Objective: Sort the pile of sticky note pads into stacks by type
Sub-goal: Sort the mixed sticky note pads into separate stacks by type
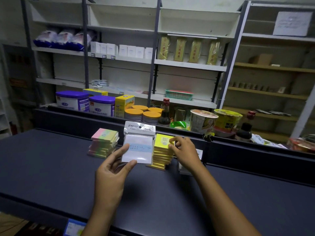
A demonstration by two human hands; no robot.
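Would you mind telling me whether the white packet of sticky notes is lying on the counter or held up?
Held up. The left hand pinches the white packet at its lower corner, upright above the counter.

- left hand (pixel 113 169) pinches a white packaged pad (pixel 139 145) upright above the dark worktop (pixel 51 167).
- right hand (pixel 185 153) fingers touch the top of the yellow stack (pixel 162 155).
- pink-green stack (pixel 104 143) stands to the left.

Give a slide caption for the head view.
Left hand holds a bagged white pad; right hand steadies the yellow stack.
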